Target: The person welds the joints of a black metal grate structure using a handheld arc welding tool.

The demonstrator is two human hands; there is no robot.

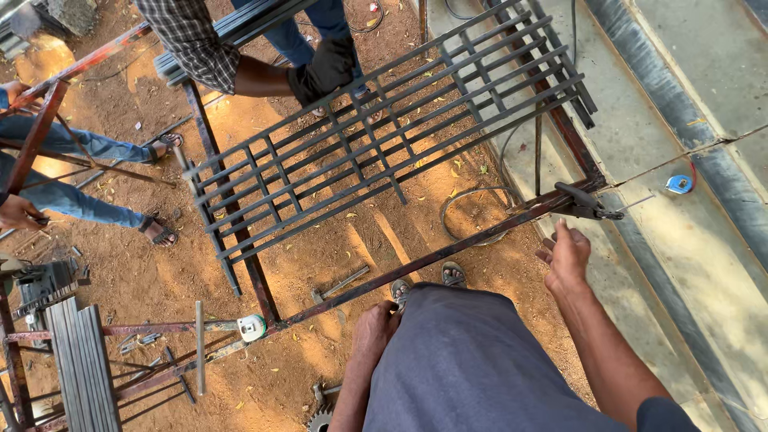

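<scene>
Over at the far end of the rusty steel rail (416, 262), a white tape measure (251, 327) sits on the bar where it meets a cross member. Moving along, the person's left hand (374, 328) rests at the rail's near edge, fingers curled; whether it grips the bar or just leans there cannot be told. The rail's long axis climbs from lower left to upper right, under the black welded grille (384, 144). Now the right hand (565, 254) hovers open, fingers loosely spread, holding nothing, just below the rail's right end. The black electrode holder (586, 202) lies directly above it on that end, its rod pointing right, so the right hand is clearly nearer.
</scene>
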